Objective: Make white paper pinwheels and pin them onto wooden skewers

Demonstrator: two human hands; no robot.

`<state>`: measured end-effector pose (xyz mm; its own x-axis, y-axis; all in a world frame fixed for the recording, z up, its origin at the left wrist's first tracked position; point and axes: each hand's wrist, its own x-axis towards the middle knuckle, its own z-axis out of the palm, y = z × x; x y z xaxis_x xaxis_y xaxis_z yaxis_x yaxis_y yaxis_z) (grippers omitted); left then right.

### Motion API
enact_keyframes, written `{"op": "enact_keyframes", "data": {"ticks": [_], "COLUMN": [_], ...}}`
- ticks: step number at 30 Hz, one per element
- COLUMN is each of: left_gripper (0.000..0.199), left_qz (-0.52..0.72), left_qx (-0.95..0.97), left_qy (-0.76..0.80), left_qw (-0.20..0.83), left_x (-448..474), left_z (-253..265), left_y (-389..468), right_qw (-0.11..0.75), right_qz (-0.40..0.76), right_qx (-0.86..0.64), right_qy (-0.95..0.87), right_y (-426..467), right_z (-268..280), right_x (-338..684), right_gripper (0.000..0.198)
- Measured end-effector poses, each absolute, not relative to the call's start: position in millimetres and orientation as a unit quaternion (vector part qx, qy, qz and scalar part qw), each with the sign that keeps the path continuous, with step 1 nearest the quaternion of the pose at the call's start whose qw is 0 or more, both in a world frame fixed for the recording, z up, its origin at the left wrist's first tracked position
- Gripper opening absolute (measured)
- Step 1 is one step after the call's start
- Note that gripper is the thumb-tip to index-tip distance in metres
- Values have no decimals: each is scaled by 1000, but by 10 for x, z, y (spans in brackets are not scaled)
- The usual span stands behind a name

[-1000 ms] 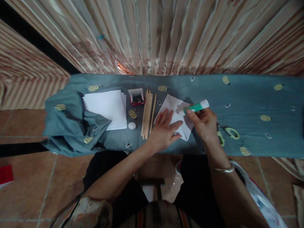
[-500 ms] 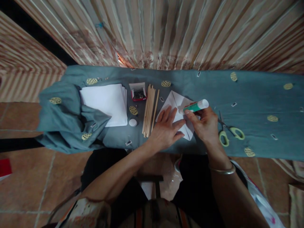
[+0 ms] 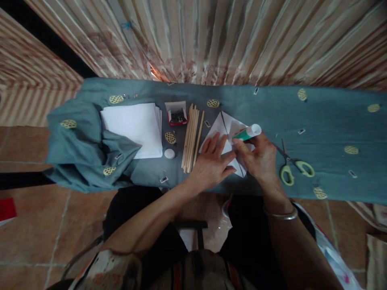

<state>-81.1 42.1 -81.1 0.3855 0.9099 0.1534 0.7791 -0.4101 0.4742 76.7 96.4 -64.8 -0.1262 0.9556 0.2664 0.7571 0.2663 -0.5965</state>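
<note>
A square of white paper (image 3: 215, 125) lies turned on its corner, its flaps parted along a dark diagonal line. My left hand (image 3: 210, 163) rests flat on its left part with the fingers spread. In my right hand (image 3: 260, 156) is a green and white glue stick (image 3: 248, 132), tilted, its lower end at the middle of the paper. The fingers hide the tip. A white round cap (image 3: 169, 153) sits further left on the cloth. Just right of my right hand lie scissors (image 3: 288, 161) with light green handles, their blades apart.
Several thin wooden sticks (image 3: 190, 139) lie left of the paper. Behind the cap stands an open small box (image 3: 177, 114) of dark bits. A stack of white paper (image 3: 133, 127) lies at the left, partly under bunched green cloth (image 3: 87, 149). A pleated curtain (image 3: 217, 44) hangs behind.
The glue stick and my right hand have shifted very slightly on the paper. My left hand stays pressed in the same place. The whole view has moved a little.
</note>
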Motion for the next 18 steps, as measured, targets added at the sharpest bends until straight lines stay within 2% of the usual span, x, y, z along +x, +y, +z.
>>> {"op": "enact_keyframes", "data": {"ticks": [18], "left_gripper": [42], "left_qz": [203], "left_qx": [814], "left_qy": [517], "left_qw": [169], "left_x": [-808], "left_z": [-814], "left_y": [419], "right_qw": [305], "right_qz": [184], "right_qx": [-582], "right_qy": [-731], "right_y": [944], "right_z": [-598], "right_x": [722], "right_gripper": [28]}}
